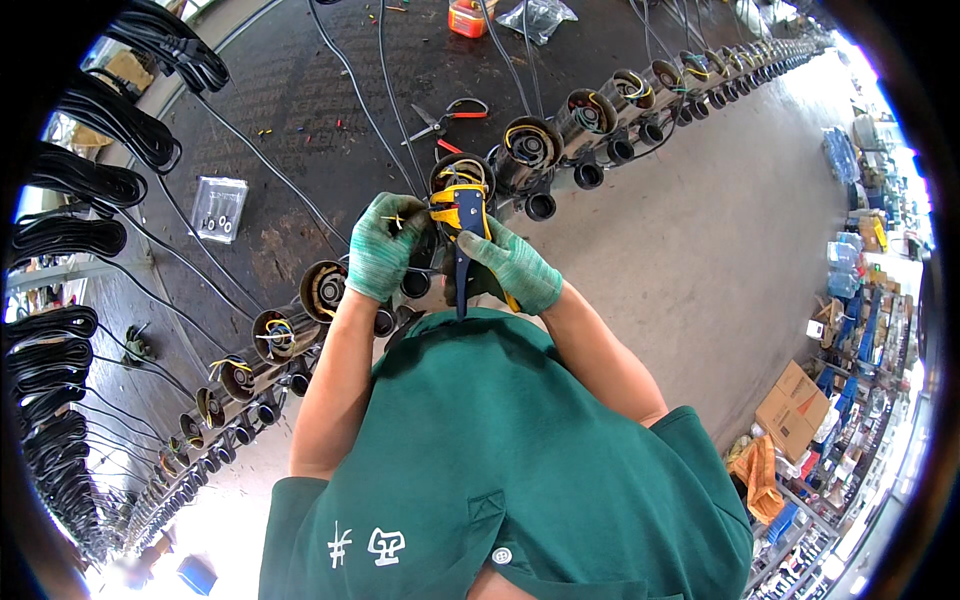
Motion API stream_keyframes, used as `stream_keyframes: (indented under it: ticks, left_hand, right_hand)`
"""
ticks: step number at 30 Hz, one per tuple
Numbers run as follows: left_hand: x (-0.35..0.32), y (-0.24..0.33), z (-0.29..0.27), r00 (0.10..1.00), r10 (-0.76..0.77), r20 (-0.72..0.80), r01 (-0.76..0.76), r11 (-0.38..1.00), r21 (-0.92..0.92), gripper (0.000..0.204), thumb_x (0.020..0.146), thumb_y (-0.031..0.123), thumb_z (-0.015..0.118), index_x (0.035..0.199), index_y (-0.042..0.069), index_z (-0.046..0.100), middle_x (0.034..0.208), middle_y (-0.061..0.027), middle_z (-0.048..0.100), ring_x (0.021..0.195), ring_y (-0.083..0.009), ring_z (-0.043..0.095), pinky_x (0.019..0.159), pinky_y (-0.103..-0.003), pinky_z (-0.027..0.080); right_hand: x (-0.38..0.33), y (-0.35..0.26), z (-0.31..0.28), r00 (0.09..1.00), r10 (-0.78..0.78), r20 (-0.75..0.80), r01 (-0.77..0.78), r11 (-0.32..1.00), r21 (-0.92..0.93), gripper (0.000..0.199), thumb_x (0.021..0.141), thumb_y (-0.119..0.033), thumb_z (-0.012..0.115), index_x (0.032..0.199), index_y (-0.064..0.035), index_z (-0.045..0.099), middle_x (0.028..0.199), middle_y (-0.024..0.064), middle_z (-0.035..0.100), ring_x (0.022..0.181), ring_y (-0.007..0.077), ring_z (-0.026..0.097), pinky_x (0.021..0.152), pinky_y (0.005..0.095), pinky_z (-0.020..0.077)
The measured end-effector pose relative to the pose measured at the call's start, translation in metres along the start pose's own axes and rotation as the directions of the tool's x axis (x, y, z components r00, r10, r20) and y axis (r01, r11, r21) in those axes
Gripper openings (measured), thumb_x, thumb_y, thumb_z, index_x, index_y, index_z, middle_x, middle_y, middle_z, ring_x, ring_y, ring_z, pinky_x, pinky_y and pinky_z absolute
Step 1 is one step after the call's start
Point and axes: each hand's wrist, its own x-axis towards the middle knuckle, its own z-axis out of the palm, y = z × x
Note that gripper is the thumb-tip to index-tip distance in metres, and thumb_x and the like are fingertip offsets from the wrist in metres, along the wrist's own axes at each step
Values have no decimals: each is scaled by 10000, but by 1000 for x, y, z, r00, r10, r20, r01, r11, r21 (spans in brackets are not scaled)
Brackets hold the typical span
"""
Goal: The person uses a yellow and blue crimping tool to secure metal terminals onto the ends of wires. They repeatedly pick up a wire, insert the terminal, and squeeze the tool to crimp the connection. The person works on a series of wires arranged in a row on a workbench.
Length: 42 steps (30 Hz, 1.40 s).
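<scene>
My right hand (522,268), in a green knitted glove, is closed round the handles of a yellow and dark blue wire stripper (470,212). Its head lies over the open end of a dark round metal housing (440,178) at the table edge. Close to the left of the tool's jaws, my left hand (378,250), gloved alike, pinches thin wires (395,219) with pale ends sticking out between the fingers. Whether a wire sits inside the jaws cannot be made out. Yellow wires also show inside the housing, partly hidden by the tool.
More housings (530,145) with coiled wires line the table edge both ways. Red-handled snips (450,118), a clear box of small rings (218,210) and an orange-red tub (467,18) lie on the dark table (290,100). Bundled black cables (110,120) hang at the left; a cardboard box (792,410) stands right.
</scene>
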Motion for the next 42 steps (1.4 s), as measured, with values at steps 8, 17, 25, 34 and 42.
stream_keyframes:
  ticks: [8, 17, 25, 34, 42]
  left_hand:
    - [1, -4, -4, 999, 22, 38, -23, 999, 28, 138, 929, -28, 727, 1059, 18, 731, 972, -34, 699, 905, -133, 659, 846, -290, 544]
    - [2, 0, 2, 993, 104, 51, -110, 987, 119, 144, 867, -10, 792, 1005, 23, 768, 937, -77, 702, 855, -195, 680, 797, -323, 553]
    - [5, 12, -6, 996, 80, 34, -80, 997, -5, 402, 909, 6, 767, 1298, 54, 673, 1155, -39, 700, 1051, -161, 666, 905, -321, 550]
    - [73, 70, 9, 895, 181, 407, -441, 493, 750, 451, 851, 130, 774, 1296, 178, 718, 1292, -76, 694, 1106, -341, 673, 994, -468, 530]
    - [82, 80, 40, 901, -60, 430, -278, 682, 677, 525, 839, 193, 811, 1343, 141, 672, 1220, -130, 700, 1048, -365, 700, 920, -425, 574]
  right_hand:
    - [9, 5, -15, 1000, 4, 5, -3, 992, -129, 545, 1029, -405, 688, 1439, -69, 562, 1163, -2, 628, 1057, 109, 584, 953, 303, 512]
    - [-1, 14, -16, 996, -38, -76, 47, 993, 107, 524, 1029, -376, 651, 1416, -51, 512, 1059, 97, 672, 945, 204, 711, 793, 384, 628]
    - [-33, 15, -53, 990, -88, -113, 99, 990, 100, 523, 1029, -384, 645, 1403, -42, 516, 1076, 149, 693, 951, 289, 719, 820, 488, 632]
    - [-41, -2, -63, 996, -78, -53, 82, 993, 80, 482, 994, -398, 700, 1254, -24, 544, 977, 132, 695, 839, 278, 729, 773, 439, 630]
    - [-32, -13, -94, 999, -29, -36, 27, 999, -46, 656, 985, -335, 683, 1542, -91, 436, 1113, 45, 633, 992, 161, 658, 911, 341, 547]
